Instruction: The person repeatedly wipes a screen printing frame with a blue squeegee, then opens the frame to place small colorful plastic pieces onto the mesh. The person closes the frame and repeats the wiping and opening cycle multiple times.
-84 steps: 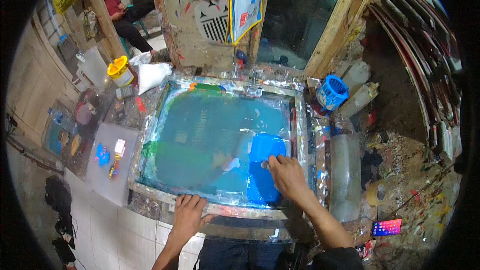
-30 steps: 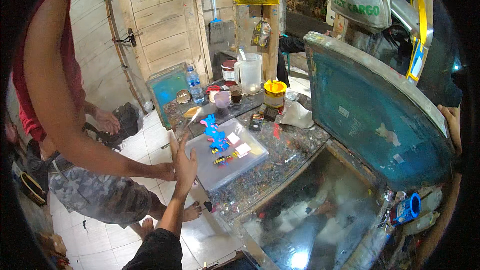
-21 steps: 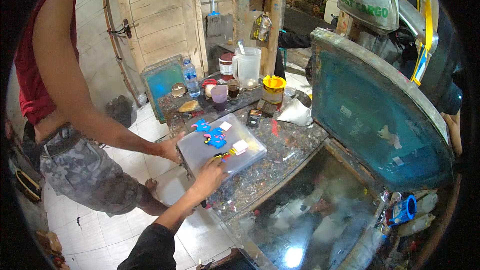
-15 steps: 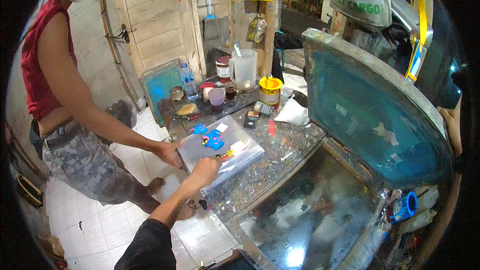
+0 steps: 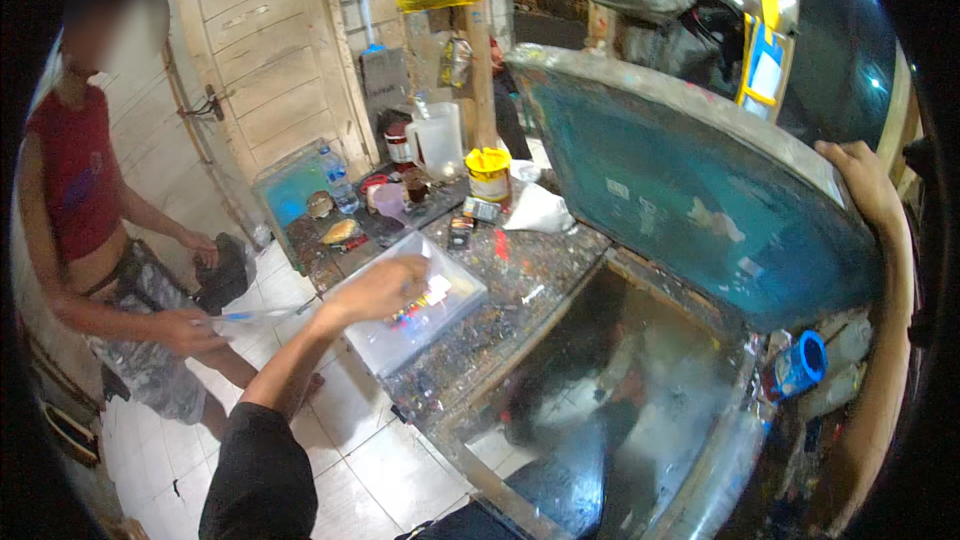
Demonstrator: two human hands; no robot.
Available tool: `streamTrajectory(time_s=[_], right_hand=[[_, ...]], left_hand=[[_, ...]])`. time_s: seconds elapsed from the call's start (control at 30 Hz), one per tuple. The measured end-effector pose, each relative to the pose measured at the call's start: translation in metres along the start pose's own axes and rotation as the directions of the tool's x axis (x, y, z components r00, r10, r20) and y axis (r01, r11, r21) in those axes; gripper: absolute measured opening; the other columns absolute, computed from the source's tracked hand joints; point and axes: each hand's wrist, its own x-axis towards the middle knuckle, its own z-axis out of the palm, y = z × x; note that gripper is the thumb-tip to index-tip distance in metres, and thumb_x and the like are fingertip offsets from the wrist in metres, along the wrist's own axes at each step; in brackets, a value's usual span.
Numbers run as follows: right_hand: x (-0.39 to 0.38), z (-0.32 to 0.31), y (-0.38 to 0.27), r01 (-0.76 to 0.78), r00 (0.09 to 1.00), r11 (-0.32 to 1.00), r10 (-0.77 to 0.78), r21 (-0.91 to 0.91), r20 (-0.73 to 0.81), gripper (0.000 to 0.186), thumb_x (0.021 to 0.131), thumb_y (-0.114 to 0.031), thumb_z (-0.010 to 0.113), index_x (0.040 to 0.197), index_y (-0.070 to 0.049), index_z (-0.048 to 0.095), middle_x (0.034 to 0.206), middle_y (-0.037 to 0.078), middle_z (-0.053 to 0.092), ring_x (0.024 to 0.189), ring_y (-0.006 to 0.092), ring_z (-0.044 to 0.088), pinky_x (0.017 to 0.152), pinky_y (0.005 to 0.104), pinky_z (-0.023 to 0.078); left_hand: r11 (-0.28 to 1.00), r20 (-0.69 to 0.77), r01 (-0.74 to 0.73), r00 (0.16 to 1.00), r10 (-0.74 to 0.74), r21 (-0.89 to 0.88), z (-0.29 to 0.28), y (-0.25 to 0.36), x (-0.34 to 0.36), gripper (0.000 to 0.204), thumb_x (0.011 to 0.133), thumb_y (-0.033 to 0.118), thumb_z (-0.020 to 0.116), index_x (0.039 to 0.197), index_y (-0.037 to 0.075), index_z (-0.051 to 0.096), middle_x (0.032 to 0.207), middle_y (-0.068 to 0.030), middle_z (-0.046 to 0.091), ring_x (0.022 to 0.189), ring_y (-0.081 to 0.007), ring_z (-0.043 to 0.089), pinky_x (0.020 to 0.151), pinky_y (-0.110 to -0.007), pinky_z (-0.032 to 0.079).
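The stack of clear plastic sheets (image 5: 425, 315), printed with small blue, red and yellow marks, lies at the near edge of the paint-spattered table (image 5: 540, 275). Since half a second ago one sheet (image 5: 262, 313) has left it: the co-worker's hand (image 5: 190, 330) now pinches it clear of the table. The left hand (image 5: 380, 288) rests loosely curled on the stack, gripping nothing that I can make out. The right hand (image 5: 862, 180) clasps the raised teal screen frame (image 5: 690, 190), propped open.

Teal screen (image 5: 690, 210), yellow tub (image 5: 489, 172), blue cup (image 5: 797, 365), paint-speckled table (image 5: 520, 290), red shirt (image 5: 75, 180).
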Motion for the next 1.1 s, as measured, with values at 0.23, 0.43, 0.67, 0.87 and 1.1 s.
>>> streamTrajectory(time_s=[0.23,0.43,0.67,0.87,1.1], right_hand=[[-0.006,-0.004,-0.006,0.312,0.950,0.854,-0.270,-0.417,0.157,0.040,0.107,-0.022,0.047,0.143,-0.026,0.063,0.117,0.024,0.070,0.107,0.0377,0.067,0.100,0.0449,0.051],[-0.036,-0.018,-0.037,0.028,0.997,0.991,-0.018,-0.129,0.081,0.071,0.099,-0.055,0.053,0.119,0.011,0.069,0.130,0.039,0.061,0.126,0.0489,0.060,0.108,0.0472,0.048],[-0.042,-0.019,-0.044,-0.019,1.000,0.996,0.020,-0.090,0.009,0.074,0.097,-0.057,0.055,0.114,0.013,0.070,0.123,0.040,0.064,0.122,0.0498,0.063,0.106,0.0476,0.049],[-0.036,-0.019,-0.037,0.011,0.998,0.994,-0.005,-0.113,0.055,0.074,0.097,-0.058,0.054,0.116,0.012,0.070,0.126,0.039,0.063,0.124,0.0487,0.062,0.108,0.0473,0.047],[-0.025,-0.017,-0.039,0.151,0.987,0.965,-0.134,-0.216,0.091,0.062,0.100,-0.053,0.052,0.126,0.000,0.071,0.133,0.034,0.063,0.128,0.0458,0.061,0.109,0.0462,0.045]], left_hand=[[0.986,0.693,-0.124,0.702,0.167,-0.112,0.182,0.224,-0.028,0.060,0.107,0.058,0.041,0.162,0.032,0.039,0.176,-0.0160,0.007,0.157,-0.0551,-0.005,0.117,-0.080,0.001],[0.948,0.290,-0.314,0.903,0.318,-0.062,0.259,0.338,-0.023,0.061,0.104,0.051,0.055,0.159,0.027,0.045,0.172,-0.0200,0.019,0.155,-0.0571,0.009,0.113,-0.082,0.015],[0.502,-0.075,-0.694,0.620,0.781,-0.516,0.265,0.457,-0.029,0.065,0.098,0.041,0.058,0.156,0.017,0.044,0.162,-0.0123,0.042,0.157,-0.0342,0.028,0.121,-0.074,0.015],[0.874,0.237,-0.393,0.855,0.462,-0.287,0.223,0.294,-0.047,0.052,0.090,0.035,0.067,0.137,0.015,0.067,0.148,-0.0081,0.060,0.152,-0.0373,0.036,0.122,-0.072,0.014],[0.956,0.409,-0.292,0.871,0.273,-0.018,0.213,0.232,-0.051,0.066,0.101,0.055,0.055,0.160,0.027,0.044,0.174,-0.0101,0.022,0.159,-0.0425,0.013,0.122,-0.073,0.002]])
